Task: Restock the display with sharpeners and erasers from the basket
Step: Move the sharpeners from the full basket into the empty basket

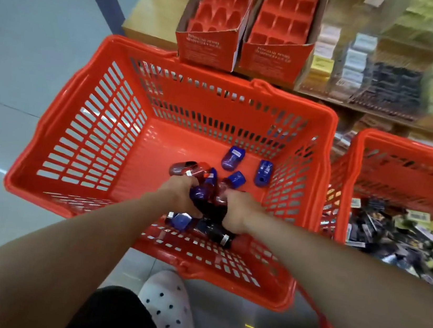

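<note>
Both hands reach into the orange basket [82, 129] at the centre of the frame and meet over a heap of sharpeners [204, 203] near its lower wall. The left hand [181, 195] curls its fingers round a handful of them, and the right hand [236, 210] grips the same clump from the other side. How many each hand holds cannot be told — the knuckles cover the middle of the heap, and the dark pieces beneath merge into one mass.

Three blue sharpeners [232, 159] lie loose on the basket floor above the hands, apart from one another, and a red one [186, 168] sits just left of the heap.

At the top of the frame two orange display boxes [211, 47] stand side by side on a wooden shelf [152, 12], their moulded cells bare; their upper ends are cut off by the frame edge, and the print on their fronts is too blurred to read. Right of them the shelf stock is smeared by motion.

A second basket [402, 163] at the right edge, partly cut off, holds a jumble of small packets [407, 235], hard to make out.

The floor [17, 55] is pale grey tile — open at the left of the frame. At the bottom, a dotted white sock [166, 303] shows just below the basket's rim.
</note>
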